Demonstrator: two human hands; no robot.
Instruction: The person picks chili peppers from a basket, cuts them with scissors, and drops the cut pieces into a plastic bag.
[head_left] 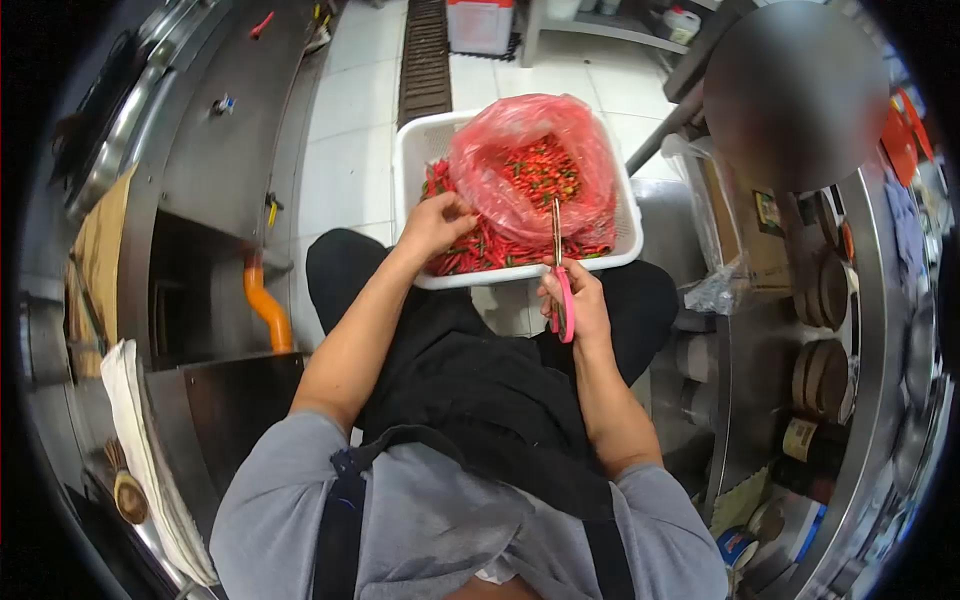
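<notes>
My right hand point(583, 300) grips pink-handled scissors point(566, 305), their blades pointing away from me over the cut chili pieces point(538, 165). Those red and green pieces lie in an open, reddish see-through plastic bag point(478, 150). Under and around the bag, whole red chili peppers point(485, 250) fill a white plastic basket point(627, 235) in front of my knees. My left hand point(436, 227) is over the peppers at the basket's left side, fingers curled in a pinch next to the bag. Whatever is between those fingertips is too small to make out.
A steel cabinet point(225, 120) and an orange pipe point(266, 305) are on the left. On the right stand a cardboard box point(755, 235) and steel shelving with pans. A floor drain grate point(425, 60) and a lidded container point(480, 28) lie beyond the basket.
</notes>
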